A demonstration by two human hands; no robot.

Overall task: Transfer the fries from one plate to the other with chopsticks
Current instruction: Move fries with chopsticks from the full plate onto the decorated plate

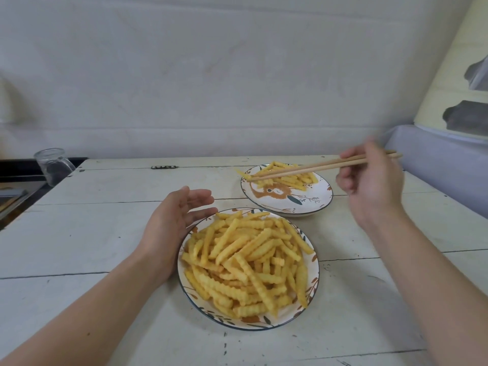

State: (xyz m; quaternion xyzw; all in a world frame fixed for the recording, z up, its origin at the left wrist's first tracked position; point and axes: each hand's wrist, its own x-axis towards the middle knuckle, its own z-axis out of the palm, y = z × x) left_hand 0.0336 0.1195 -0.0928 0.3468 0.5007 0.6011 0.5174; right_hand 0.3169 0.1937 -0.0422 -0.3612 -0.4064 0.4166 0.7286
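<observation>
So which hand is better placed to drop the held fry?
Right. The right hand grips the chopsticks, their tips pinching a fry at the far plate; the left hand rests open beside the near plate.

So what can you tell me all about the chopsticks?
The chopsticks are two long, thin, pale sticks that look like wood. The right hand holds them near their thick ends, almost level, pointing left over the far plate. Their tips sit close together at a fry by that plate's left rim and seem to pinch it.
</observation>
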